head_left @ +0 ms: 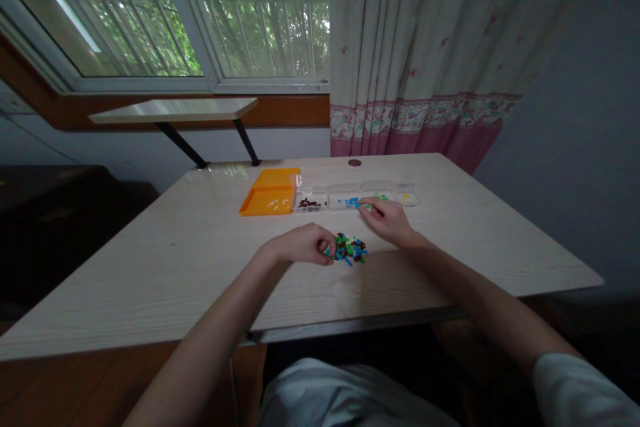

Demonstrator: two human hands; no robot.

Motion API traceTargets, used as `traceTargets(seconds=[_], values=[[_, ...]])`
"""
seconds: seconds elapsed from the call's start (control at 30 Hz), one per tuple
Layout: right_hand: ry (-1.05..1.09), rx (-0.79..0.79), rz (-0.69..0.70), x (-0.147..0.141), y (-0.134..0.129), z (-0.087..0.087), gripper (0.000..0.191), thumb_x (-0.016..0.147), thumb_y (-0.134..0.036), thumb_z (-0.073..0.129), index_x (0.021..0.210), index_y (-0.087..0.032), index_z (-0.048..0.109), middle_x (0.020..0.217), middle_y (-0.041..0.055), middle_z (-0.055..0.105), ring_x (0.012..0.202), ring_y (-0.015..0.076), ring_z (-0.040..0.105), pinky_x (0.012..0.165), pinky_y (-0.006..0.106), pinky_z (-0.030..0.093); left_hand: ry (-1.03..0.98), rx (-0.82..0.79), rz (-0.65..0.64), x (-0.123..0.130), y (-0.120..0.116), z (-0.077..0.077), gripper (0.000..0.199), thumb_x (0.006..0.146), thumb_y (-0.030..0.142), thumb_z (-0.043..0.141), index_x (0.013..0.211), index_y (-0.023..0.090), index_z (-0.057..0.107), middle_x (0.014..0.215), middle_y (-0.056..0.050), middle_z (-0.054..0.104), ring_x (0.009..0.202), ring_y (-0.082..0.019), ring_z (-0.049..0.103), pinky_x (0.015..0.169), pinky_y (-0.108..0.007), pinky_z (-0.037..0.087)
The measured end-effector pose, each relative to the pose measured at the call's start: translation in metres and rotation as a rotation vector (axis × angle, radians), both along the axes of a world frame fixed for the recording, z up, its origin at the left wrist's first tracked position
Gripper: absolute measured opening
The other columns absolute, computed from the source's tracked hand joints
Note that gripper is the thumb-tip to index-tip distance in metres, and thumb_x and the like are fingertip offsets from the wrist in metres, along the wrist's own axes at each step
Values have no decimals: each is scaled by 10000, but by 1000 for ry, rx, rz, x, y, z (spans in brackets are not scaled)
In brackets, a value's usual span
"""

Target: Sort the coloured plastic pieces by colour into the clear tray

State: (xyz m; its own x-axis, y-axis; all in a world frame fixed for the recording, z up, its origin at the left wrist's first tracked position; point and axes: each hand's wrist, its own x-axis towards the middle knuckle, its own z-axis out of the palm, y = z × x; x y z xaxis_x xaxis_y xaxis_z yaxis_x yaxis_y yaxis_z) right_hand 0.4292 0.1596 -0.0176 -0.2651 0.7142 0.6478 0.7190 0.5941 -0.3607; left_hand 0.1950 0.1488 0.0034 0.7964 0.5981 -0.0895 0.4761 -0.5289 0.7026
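Note:
A mixed heap of small blue, green, brown and pale pieces [351, 250] lies on the table. At its left edge is my left hand [311, 243], its fingers curled in against the pieces; whatever they grip is hidden. My right hand [389, 219] reaches over the front of a clear compartment tray [337, 200], thumb and fingers pinched beside the blue pieces [353, 202]. I cannot make out what sits in that pinch. Brown pieces [310, 204] fill the compartment to the left, green pieces [381, 197] show just behind my right hand, and a few yellow pieces [405, 197] rest at the right.
An orange open tray [265, 202] with a few white pieces stands left of the clear tray. A raised shelf [175, 109] on black legs rises at the back left. Behind the table are a window and a long curtain [400, 80]. A round cable-hole cover [355, 163] sits near the back edge.

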Motion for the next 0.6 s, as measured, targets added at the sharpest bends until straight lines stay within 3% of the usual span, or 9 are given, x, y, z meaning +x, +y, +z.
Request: traceTargets(seconds=[0.37, 0.5, 0.6], values=[[6, -160, -218, -1, 39, -7, 275, 806, -382, 507, 955, -219, 671, 537, -11, 537, 502, 119, 468, 521, 224, 296, -75, -93, 21, 2, -1, 3, 188, 668, 304, 615, 729, 132, 662, 532, 32, 441, 493, -68, 344, 465, -182, 274], [-12, -183, -192, 1, 37, -7, 290, 817, -366, 498, 1015, -225, 655, 550, -11, 549, 508, 118, 469, 527, 222, 303, -253, -228, 151, 8, 0, -1, 307, 732, 423, 558, 780, 121, 585, 520, 42, 403, 469, -61, 305, 442, -186, 243], [-40, -191, -87, -1, 23, -7, 284, 828, -363, 481, 994, -214, 658, 544, -16, 543, 493, 108, 461, 526, 212, 311, -372, -226, 253, 12, 6, -13, 349, 731, 473, 554, 765, 125, 553, 518, 55, 376, 459, -55, 284, 436, -186, 222]])
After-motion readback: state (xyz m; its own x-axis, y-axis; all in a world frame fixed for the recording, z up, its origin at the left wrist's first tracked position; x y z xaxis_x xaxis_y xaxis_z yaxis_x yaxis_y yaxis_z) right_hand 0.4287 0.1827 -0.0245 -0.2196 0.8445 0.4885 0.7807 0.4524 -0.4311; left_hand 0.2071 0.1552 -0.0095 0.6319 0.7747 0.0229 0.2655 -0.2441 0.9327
